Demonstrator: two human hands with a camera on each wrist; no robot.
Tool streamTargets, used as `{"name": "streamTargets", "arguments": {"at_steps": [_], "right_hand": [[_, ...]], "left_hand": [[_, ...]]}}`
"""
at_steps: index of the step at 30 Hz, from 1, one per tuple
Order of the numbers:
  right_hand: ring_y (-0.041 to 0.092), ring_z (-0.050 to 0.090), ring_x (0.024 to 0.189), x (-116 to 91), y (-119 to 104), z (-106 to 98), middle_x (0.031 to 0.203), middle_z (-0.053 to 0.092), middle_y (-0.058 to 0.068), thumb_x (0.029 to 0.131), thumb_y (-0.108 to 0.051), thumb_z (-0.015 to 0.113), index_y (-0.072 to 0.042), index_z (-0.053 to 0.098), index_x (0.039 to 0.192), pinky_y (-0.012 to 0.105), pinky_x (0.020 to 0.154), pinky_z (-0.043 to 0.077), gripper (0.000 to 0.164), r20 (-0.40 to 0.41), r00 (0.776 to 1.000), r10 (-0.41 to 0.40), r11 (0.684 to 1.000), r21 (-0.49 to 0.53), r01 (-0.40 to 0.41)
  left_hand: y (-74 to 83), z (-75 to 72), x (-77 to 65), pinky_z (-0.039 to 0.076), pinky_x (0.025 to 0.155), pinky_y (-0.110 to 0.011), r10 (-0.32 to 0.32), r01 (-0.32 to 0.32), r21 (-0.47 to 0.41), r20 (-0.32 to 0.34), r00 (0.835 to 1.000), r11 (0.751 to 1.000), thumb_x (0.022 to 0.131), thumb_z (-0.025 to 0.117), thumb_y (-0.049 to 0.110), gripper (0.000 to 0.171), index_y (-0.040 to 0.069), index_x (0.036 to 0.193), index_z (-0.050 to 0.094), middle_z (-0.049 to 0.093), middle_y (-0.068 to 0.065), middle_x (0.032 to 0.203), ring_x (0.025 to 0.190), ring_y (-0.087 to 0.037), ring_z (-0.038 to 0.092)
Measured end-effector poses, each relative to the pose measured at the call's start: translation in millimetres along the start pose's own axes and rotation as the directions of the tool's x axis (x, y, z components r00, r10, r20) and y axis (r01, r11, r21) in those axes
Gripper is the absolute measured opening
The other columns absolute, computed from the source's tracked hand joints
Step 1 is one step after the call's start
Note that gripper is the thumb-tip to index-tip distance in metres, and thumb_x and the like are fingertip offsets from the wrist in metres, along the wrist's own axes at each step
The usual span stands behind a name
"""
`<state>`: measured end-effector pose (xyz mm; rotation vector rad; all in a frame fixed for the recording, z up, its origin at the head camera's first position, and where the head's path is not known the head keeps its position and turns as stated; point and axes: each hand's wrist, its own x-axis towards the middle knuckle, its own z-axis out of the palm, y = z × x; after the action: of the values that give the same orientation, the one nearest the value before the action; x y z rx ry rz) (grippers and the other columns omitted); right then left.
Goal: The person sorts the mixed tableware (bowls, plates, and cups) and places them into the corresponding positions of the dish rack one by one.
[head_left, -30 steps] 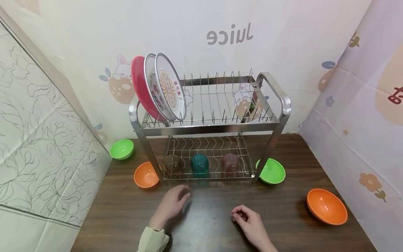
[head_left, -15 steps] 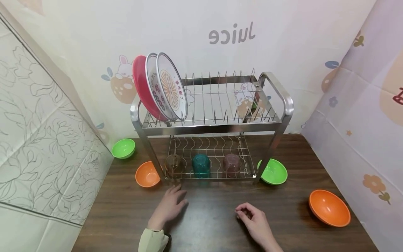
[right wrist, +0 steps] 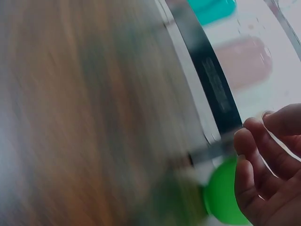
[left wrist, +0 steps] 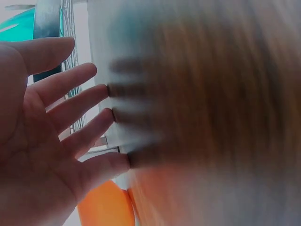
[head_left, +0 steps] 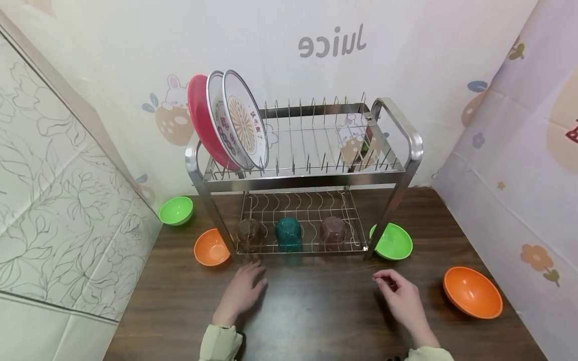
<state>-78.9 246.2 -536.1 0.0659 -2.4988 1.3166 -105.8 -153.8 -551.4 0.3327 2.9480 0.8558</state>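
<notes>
Head view alone is showing plates (head_left: 237, 120); left wrist view is revealing the left hand (left wrist: 42, 141) palm-side, fingers spread; right hand (head_left: 403, 298) is holding its fingers loosely curled near a green bowl (head_left: 395, 243).

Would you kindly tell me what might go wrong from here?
The right hand is near the right green bowl and the right orange bowl; a sideways sweep might knock either.
The left hand is near the left orange bowl and could nudge it.
The plates lean in the rack; a bump might topple them.
</notes>
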Motion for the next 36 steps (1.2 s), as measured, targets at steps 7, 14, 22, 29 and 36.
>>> {"name": "streamTargets", "arguments": {"at_steps": [7, 14, 22, 29, 36], "right_hand": [[0.005, 0.061, 0.08, 20, 17, -30, 0.092, 0.073, 0.003, 0.095, -0.011, 0.068, -0.013, 0.072, 0.097, 0.012, 0.065, 0.045, 0.005, -0.058, 0.998, 0.024, 0.974, -0.224, -0.036], [0.016, 0.062, 0.084, 31, 28, -35, 0.095, 0.072, 0.004, 0.097, -0.013, 0.066, -0.013, 0.071, 0.1, 0.019, 0.067, 0.049, 0.007, -0.018, 1.0, 0.023, 0.964, -0.265, -0.027], [0.02, 0.062, 0.089, 41, 33, -37, 0.097, 0.071, 0.006, 0.098, -0.017, 0.064, -0.011, 0.071, 0.104, 0.019, 0.069, 0.048, 0.011, 0.018, 0.999, 0.029, 0.963, -0.268, -0.023], [0.022, 0.061, 0.089, 51, 38, -37, 0.098, 0.069, 0.009, 0.1, -0.021, 0.062, -0.006, 0.067, 0.112, 0.017, 0.071, 0.047, 0.02, 0.06, 0.997, 0.051, 0.965, -0.262, -0.033], [0.023, 0.062, 0.086, 54, 42, -43, 0.095, 0.069, 0.009, 0.097, -0.015, 0.065, -0.004, 0.067, 0.111, 0.018, 0.069, 0.047, 0.018, 0.056, 0.998, 0.038, 0.961, -0.274, -0.021]], "left_hand": [[0.3, -0.9, 2.2, 0.033, 0.109, -0.056, 0.007, -0.007, 0.014, 0.004, 1.0, 1.0, 0.098, 0.062, 0.027, 0.041, 0.005, 0.132, 0.063, 0.052, -0.015, 0.144, 0.137, -0.039, 0.041], [0.0, -1.6, -1.4, 0.041, 0.103, -0.055, -0.036, 0.033, -0.095, -0.023, 0.999, 0.995, 0.099, 0.062, 0.025, 0.034, 0.008, 0.128, 0.065, 0.062, -0.01, 0.133, 0.126, -0.033, 0.054], [-5.1, 1.6, 1.4, 0.052, 0.083, -0.044, -0.086, 0.096, -0.387, 0.043, 0.995, 0.917, 0.102, 0.056, 0.038, 0.036, 0.013, 0.125, 0.065, 0.069, 0.0, 0.112, 0.087, -0.015, 0.064], [-20.3, 8.9, 3.8, 0.054, 0.088, -0.04, -0.145, 0.247, -0.752, 0.201, 0.969, 0.611, 0.105, 0.05, 0.038, 0.05, -0.003, 0.132, 0.055, 0.067, -0.015, 0.116, 0.106, -0.028, 0.064], [-21.5, 14.1, 4.9, 0.054, 0.088, -0.039, -0.156, 0.261, -0.762, 0.209, 0.965, 0.593, 0.104, 0.053, 0.036, 0.047, -0.004, 0.13, 0.055, 0.068, -0.012, 0.112, 0.103, -0.025, 0.065]]}}
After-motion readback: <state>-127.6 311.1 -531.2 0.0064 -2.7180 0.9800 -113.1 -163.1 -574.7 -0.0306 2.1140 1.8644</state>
